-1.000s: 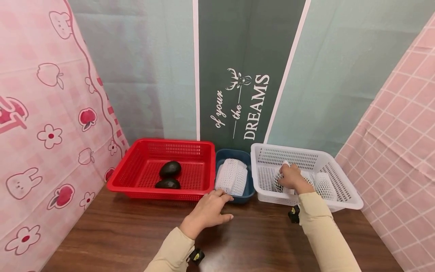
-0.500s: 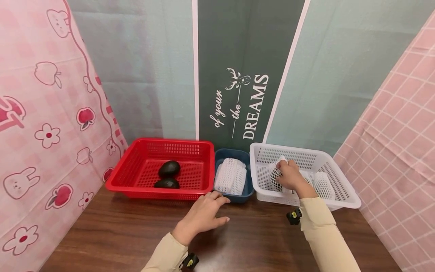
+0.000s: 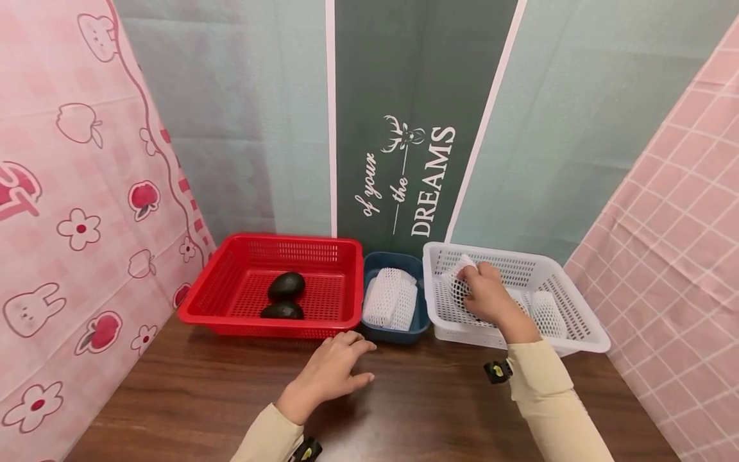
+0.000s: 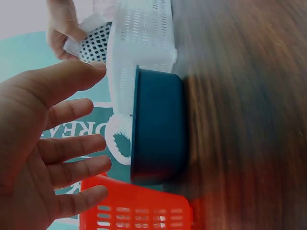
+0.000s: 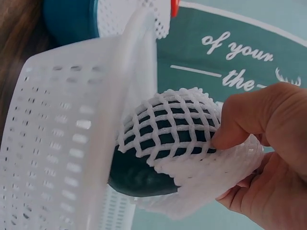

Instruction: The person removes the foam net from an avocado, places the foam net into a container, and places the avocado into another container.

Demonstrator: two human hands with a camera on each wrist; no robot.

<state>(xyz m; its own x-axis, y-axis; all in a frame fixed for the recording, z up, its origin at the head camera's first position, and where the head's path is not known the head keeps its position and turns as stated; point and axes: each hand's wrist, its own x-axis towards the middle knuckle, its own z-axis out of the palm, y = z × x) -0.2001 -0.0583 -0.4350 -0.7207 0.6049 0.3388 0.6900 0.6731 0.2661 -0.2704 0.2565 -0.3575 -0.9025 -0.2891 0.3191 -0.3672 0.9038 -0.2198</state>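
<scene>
At white basket (image 3: 470, 334) | right hand (image 3: 491, 298) pinches avocado (image 5: 163, 141), axis slanting down | left hand (image 3: 328, 369) relaxed

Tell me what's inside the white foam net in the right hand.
A dark fruit: it shows through the stretched mesh and bare past the edge of the foam net. Whatever lies under the bunched part and behind the right hand is covered.

Three containers (image 3: 397, 335) on brown table (image 3: 427, 401)

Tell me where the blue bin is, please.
In the head view, the blue bin stands between the red basket, left, and the white basket, right.
</scene>
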